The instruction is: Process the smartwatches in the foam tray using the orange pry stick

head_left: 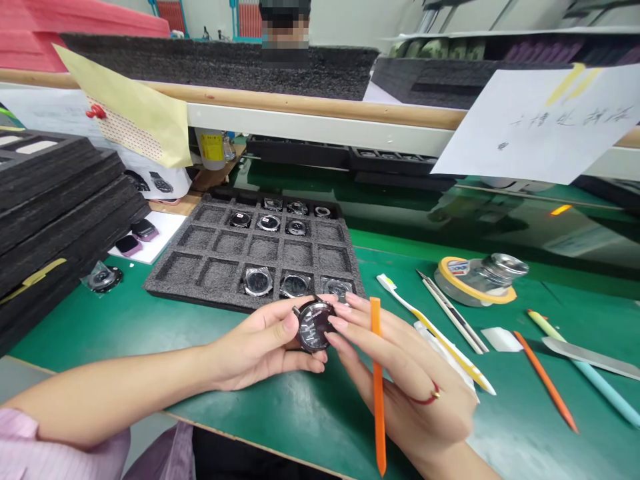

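Note:
My left hand [255,347] grips a round black watch case [315,327] by its rim, between thumb and fingers, with the dark glassy face turned up toward me. No strap shows on it. On the other side, the fingertips of my right hand [420,373] are at the watch's edge. An orange plastic stick [379,393] with a pointed lower end is tucked between the fingers of that same hand. Just beyond both hands lies a black foam tray [220,243] with square pockets, several of them holding watch cases [258,282], some in clear film.
Right of my hands lie a toothbrush [435,333], tweezers [453,313], a second orange stick [547,383], a knife blade [593,355], a light-blue pen [600,383] and a glass bottle [493,273] beside yellow tape [450,263]. Stacked foam trays [60,220] stand left. A person [285,27] is beyond the shelf.

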Demonstrator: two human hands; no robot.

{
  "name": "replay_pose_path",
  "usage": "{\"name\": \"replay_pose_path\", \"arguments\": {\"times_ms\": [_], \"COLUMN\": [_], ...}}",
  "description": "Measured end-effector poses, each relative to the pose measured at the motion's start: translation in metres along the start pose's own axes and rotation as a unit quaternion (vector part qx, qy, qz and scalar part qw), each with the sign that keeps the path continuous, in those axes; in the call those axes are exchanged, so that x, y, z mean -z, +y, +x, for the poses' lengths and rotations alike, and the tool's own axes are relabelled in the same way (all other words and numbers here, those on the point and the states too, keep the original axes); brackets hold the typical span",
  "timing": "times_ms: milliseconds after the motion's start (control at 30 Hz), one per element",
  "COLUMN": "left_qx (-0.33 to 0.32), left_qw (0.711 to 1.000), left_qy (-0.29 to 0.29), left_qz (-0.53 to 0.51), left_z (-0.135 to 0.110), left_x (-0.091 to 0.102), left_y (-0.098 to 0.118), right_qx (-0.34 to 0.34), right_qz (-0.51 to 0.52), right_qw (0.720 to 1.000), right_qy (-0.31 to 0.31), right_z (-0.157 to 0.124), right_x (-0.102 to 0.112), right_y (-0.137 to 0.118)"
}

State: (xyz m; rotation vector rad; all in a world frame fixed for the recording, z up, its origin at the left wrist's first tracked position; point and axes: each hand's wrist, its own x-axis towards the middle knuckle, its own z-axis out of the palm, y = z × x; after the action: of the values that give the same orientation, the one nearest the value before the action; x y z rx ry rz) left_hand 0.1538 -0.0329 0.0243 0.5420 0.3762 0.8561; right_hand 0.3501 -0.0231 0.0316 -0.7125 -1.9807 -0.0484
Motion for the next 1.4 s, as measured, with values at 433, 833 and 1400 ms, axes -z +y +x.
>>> {"name": "replay_pose_path", "arguments": {"times_ms": [433, 833, 1400], "left_qx": [-0.01, -0.009, 0.035], "left_qw": [1.0, 0.998, 0.999], "left_qy": [0.005, 0.028, -0.02], "left_qz": [0.014, 0.048, -0.005], "left_z": [0.0, 0.0, 0.003], "left_x": [0.001, 0.002, 0.004], "left_y": [-0.006, -0.011, -0.006], "right_qx": [-0.083, -0.093, -0.371], "right_qz": [0.08, 0.045, 0.32], "right_qw": [0.993, 0.994, 0.864], "right_qy": [0.016, 0.038, 0.117], "right_z": [0.001, 0.001, 0.008], "right_x": [-0.004, -0.011, 0.005], "right_y": [0.002, 0.006, 0.009]}}
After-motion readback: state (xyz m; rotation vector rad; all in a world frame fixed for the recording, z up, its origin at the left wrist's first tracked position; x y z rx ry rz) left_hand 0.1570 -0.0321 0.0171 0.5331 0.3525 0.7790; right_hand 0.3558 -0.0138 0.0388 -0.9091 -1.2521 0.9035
